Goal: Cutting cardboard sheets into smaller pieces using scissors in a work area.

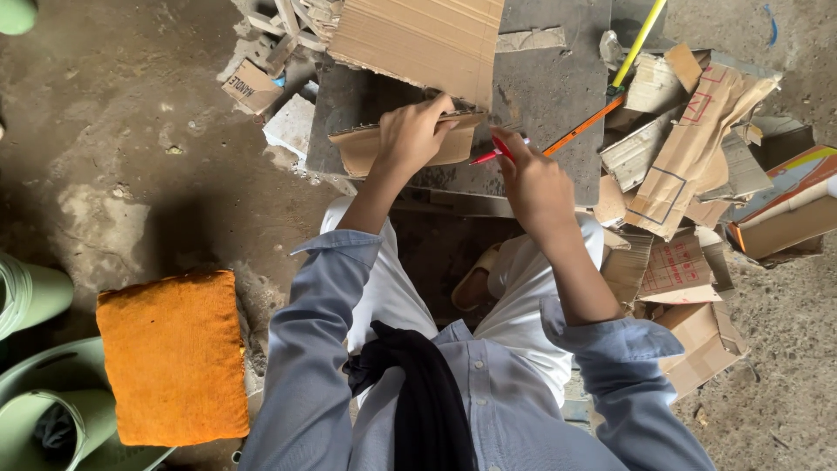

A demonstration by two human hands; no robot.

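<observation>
the left hand (pixel 410 135) clamps a cardboard strip (pixel 405 146) flat on the slab (pixel 549 96), fingers curled over its top edge to steady it. the right hand (pixel 534 179) pinches a red pen (pixel 490 154), tip just beside the strip's right end.

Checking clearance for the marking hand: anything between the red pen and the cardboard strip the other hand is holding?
Nothing visible. The right hand holds the red pen with its tip just off the right end of the cardboard strip, only bare grey slab between them. The left hand grips the strip's middle, clear of that end.
</observation>
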